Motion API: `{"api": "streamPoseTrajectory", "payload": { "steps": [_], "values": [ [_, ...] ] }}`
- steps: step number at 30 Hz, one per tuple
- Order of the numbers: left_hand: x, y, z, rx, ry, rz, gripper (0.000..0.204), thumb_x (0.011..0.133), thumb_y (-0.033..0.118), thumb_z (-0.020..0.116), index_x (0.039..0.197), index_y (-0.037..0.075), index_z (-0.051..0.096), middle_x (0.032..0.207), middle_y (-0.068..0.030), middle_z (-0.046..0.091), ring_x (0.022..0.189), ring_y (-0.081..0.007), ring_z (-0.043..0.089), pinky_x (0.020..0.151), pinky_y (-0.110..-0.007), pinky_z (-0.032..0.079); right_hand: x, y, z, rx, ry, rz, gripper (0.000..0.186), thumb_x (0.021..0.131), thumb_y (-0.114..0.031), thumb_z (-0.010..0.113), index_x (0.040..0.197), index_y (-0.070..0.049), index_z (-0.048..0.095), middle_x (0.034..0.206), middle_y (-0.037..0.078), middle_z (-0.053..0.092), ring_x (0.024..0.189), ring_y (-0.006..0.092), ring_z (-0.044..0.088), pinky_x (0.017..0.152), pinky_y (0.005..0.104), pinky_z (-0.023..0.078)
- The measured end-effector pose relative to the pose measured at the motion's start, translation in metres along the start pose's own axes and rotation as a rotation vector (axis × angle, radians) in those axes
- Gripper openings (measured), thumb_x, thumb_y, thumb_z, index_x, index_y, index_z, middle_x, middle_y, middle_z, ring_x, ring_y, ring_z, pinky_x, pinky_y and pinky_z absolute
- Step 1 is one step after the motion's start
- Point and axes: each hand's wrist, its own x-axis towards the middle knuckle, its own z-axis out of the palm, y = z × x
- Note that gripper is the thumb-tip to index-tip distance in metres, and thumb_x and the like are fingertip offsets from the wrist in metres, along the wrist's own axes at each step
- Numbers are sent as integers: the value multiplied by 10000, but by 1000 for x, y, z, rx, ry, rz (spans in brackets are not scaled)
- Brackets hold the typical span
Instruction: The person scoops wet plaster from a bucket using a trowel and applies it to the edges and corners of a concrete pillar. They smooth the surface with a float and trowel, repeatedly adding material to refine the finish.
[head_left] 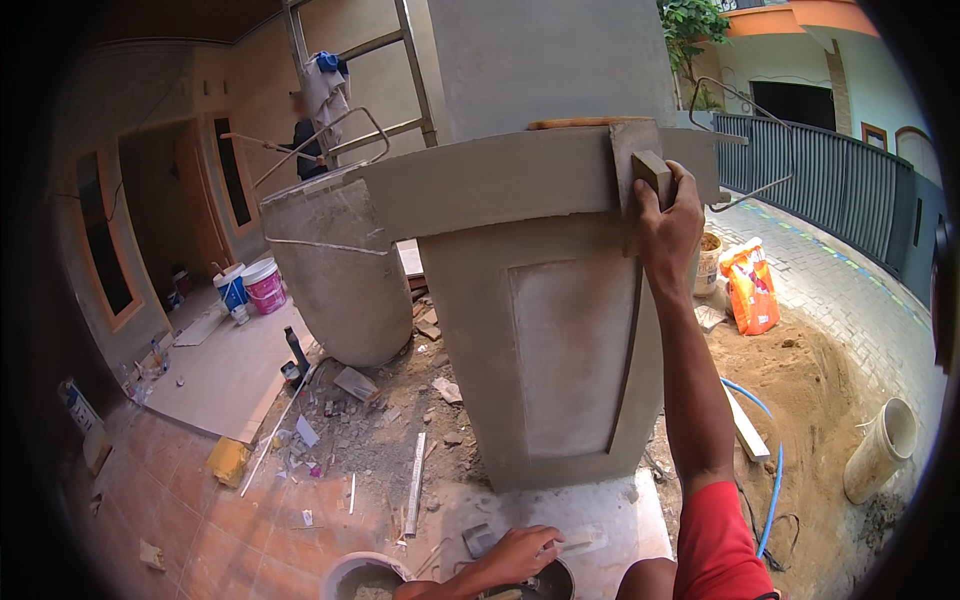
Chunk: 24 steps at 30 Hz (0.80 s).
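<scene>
1. Red sleeve (pixel 722 545) nearest cam, lower R of view.
2. R hand (pixel 672 215), the nearer one, grips hand float (pixel 624 160) against grey cement band (pixel 490 180); float's long axis approx. vert., crossing band's length.
3. L hand (pixel 525 553) low, well apart, by dark bowl (pixel 567 580); curled, can't tell if gripping.

Daylight throughout, strongest at right, where the paving (pixel 850 290) and the pale house wall (pixel 765 63) read near-white. The column (pixel 490 370) lies in soft, even shade. The doorway (pixel 155 215) at left is dim, with little detail inside. Faint shadow bands cross the tiles (pixel 190 500). Fisheye distortion bows the gate (pixel 820 170); black vignetting closes the rim. Distant detail is soft; nearer edges are acceptably clear.
</scene>
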Motion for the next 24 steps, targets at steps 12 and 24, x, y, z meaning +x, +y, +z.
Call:
{"api": "streamPoseTrajectory", "payload": {
  "steps": [12,24],
  "values": [
    [-15,19,-23,14,62,100,249,868,159,619,1055,-4,638,944,-192,666,857,-335,660,794,-405,516,-119,-172,124,248,-335,-252,480,764,-106,703,1194,2,519,1033,164,571,1002,348,522,872,436,416],
    [-21,-10,-6,271,125,416,175,835,149,612,934,7,637,906,-201,623,852,-371,595,754,-447,479,-68,-40,4,1674,-708,637,333,966,-240,511,1196,-5,561,1095,113,643,944,211,649,796,326,556]
  ]
}}
